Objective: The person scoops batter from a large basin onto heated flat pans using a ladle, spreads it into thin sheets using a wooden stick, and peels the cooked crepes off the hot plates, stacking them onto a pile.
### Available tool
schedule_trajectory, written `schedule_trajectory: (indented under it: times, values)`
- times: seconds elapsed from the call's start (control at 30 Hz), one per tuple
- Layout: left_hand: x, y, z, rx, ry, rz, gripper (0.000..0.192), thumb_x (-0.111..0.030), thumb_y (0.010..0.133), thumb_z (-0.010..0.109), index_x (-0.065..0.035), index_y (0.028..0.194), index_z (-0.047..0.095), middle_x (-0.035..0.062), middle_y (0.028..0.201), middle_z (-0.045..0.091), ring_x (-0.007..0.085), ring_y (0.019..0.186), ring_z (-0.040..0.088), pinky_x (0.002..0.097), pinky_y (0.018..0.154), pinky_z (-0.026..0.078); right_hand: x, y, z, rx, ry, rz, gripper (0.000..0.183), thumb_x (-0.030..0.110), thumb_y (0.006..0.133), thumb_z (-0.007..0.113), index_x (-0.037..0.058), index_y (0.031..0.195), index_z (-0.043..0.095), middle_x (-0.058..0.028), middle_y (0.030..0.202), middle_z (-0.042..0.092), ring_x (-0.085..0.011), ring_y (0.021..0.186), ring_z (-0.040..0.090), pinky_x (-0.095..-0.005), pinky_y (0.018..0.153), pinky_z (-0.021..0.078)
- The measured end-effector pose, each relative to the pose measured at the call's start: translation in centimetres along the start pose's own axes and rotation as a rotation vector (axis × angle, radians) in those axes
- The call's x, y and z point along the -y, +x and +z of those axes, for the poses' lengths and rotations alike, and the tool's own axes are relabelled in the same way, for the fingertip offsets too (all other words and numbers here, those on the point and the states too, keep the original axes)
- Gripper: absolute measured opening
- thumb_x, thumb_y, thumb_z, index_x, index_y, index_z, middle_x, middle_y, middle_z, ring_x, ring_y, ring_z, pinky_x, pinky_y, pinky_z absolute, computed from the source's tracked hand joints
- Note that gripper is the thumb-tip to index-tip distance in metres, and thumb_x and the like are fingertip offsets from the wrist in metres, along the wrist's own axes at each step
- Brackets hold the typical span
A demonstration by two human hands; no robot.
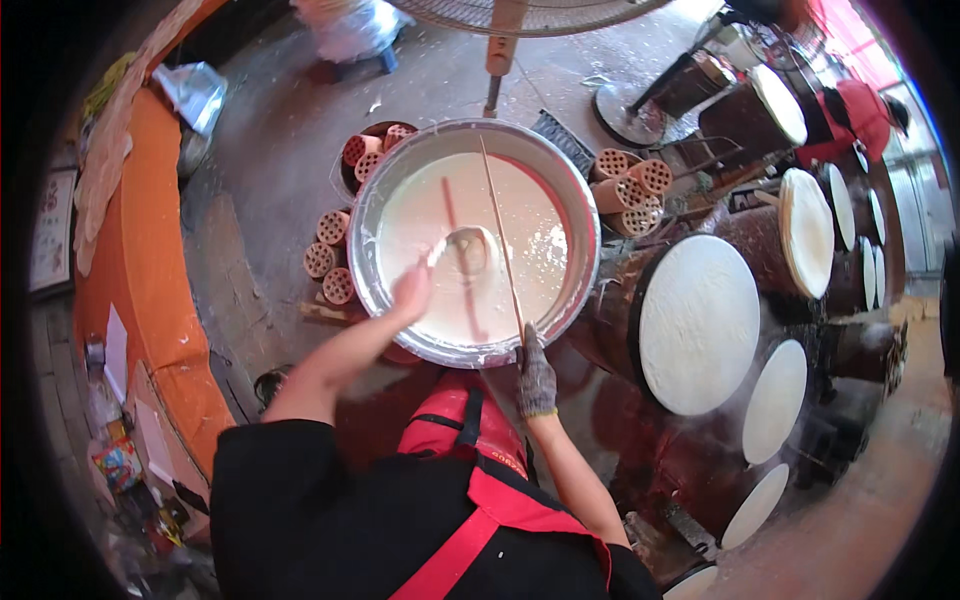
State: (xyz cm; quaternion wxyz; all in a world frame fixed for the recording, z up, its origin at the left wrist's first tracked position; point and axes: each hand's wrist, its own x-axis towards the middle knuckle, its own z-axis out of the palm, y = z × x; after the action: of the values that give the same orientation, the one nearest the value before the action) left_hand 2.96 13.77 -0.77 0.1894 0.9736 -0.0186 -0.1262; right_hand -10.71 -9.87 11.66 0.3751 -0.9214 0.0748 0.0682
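Observation:
A large metal basin [362, 225] of creamy white batter [412, 195] stands before me. My left hand [414, 292], bare and blurred, is closed around the near end of a round, batter-coated scoop [491, 244] at the batter's surface; its exact shape is blurred. My right hand [537, 375], in a grey knitted glove, grips the lower end of a long thin wooden stick [501, 217] at the basin's near right rim. The stick slants up over the batter towards the far rim. A dark reddish line, like a shadow or reflection, crosses the batter.
Round griddles bearing pale sheets [699, 326] stand on drums at the right. Perforated briquettes [630, 191] flank the basin, with more briquettes [332, 225] at left. A fan [504, 56] stands beyond it. An orange-covered surface [150, 262] lies left. A person in red [862, 120] is at the far right.

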Motion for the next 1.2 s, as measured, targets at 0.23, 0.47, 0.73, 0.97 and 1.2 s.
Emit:
schedule_trajectory:
  times: [0.23, 0.47, 0.73, 0.97, 1.2]
  values:
    - [-10.9, 0.4, 0.2, 0.980, -2.246, -1.270, 0.022, -0.013, 0.092, 0.033, -0.0041, 0.073, 0.038, 0.0000, 0.052, 0.036, 0.0076, 0.036, 0.032, 0.0200, 0.031, 0.028, -0.9, -1.4, 0.2, 0.282, -0.103, 0.289, 0.072, 0.002, 0.079, 0.045, 0.0252, 0.140, 0.015, -0.0259, 0.084, 0.057, -0.0416, 0.074, 0.057, -0.0483, 0.065, 0.0440]
    - [-18.9, -6.0, -10.6, 0.800, -2.393, -0.945, 0.015, -0.012, 0.090, 0.037, -0.0033, 0.079, 0.040, -0.0020, 0.051, 0.034, 0.0050, 0.037, 0.032, 0.0166, 0.031, 0.029, -0.9, -11.8, -4.4, 0.174, -0.109, 0.204, 0.082, 0.000, 0.074, 0.048, 0.0243, 0.141, 0.007, -0.0265, 0.076, 0.056, -0.0421, 0.068, 0.056, -0.0487, 0.061, 0.0429]
    - [-22.5, -14.7, -25.3, 0.800, -2.328, -0.519, 0.017, -0.019, 0.094, 0.035, -0.0068, 0.083, 0.037, -0.0014, 0.057, 0.035, 0.0045, 0.040, 0.032, 0.0152, 0.031, 0.026, 2.0, -19.2, -8.2, -0.120, 0.055, -0.128, 0.078, -0.005, 0.074, 0.042, 0.0206, 0.142, 0.013, -0.0140, 0.088, 0.059, -0.0305, 0.065, 0.057, -0.0369, 0.059, 0.0436]
    - [-22.3, -17.0, -39.7, 0.530, -1.618, 0.011, 0.020, -0.026, 0.095, 0.040, -0.0062, 0.093, 0.038, -0.0035, 0.062, 0.035, 0.0006, 0.044, 0.030, 0.0129, 0.032, 0.023, 8.1, -19.5, -13.3, -0.424, -0.049, -0.312, 0.070, 0.001, 0.076, 0.047, 0.0158, 0.140, 0.022, -0.0195, 0.100, 0.058, -0.0360, 0.075, 0.059, -0.0416, 0.063, 0.0461]
    - [-16.1, -7.4, -34.5, 0.934, -1.287, -0.302, 0.025, -0.023, 0.094, 0.038, -0.0069, 0.074, 0.038, -0.0050, 0.056, 0.035, 0.0005, 0.042, 0.031, 0.0133, 0.032, 0.026, 12.0, -15.7, -6.6, -0.393, -0.066, 0.079, 0.070, 0.015, 0.078, 0.052, 0.0189, 0.140, 0.020, -0.0212, 0.111, 0.054, -0.0397, 0.091, 0.056, -0.0448, 0.071, 0.0453]
